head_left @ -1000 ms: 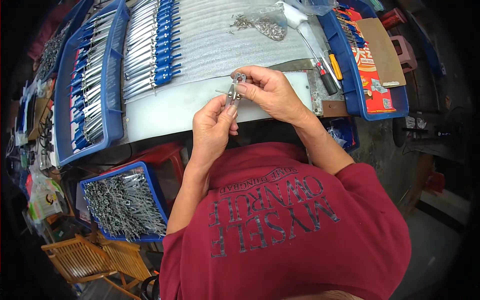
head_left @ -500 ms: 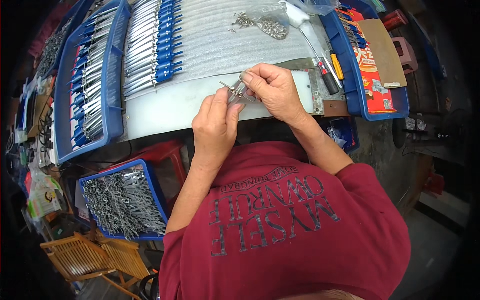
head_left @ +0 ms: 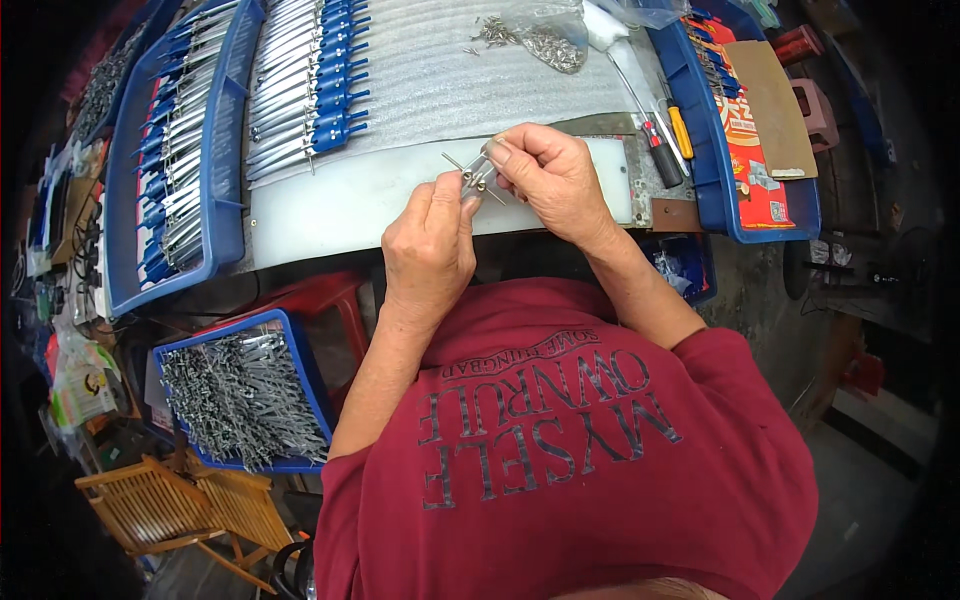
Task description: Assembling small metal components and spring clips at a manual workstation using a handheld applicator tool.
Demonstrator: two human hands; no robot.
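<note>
Pinching one small metal part point(head_left: 474, 176) together, left hand point(head_left: 430, 245) and right hand point(head_left: 552, 178) hover above the white board's near edge point(head_left: 330, 215) (bare there)

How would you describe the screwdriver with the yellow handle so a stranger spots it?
Start at the blue tray on the right of the bench. Just left of its wall lie two screwdrivers; the yellow-handled screwdriver is nearer the tray. Its neighbour has a red-and-black handle.

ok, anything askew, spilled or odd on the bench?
Only small things: loose metal bits lie scattered on the foam sheet beside the clear bag. Both hands, left and right, pinch a small metal part. Nothing looks damaged.
</note>
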